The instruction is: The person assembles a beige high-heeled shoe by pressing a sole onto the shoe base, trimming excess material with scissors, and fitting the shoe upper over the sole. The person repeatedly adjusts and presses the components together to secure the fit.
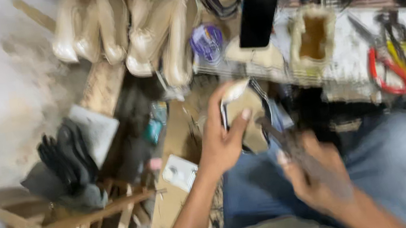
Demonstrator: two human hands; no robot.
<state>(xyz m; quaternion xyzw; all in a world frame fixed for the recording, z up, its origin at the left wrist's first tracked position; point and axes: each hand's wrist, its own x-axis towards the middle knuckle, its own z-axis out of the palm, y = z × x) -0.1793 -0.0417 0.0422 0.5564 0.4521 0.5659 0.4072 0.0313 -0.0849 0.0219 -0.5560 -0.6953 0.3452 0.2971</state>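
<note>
My left hand (222, 137) grips a tan shoe sole (242, 109) with a dark rim, holding it up over my lap. My right hand (315, 172) is blurred by motion and closed around a dark, thin tool (274, 133) whose tip points toward the sole. My legs in blue jeans (376, 159) are below both hands.
A row of pale shoe lasts (123, 25) lies at the top. A black phone (260, 10), a glue-stained tub (314, 36), a purple-lidded container (207, 43) and red-handled pliers (388, 71) rest on the bench. Black gloves (65, 161) and wooden slats (71, 225) are at left.
</note>
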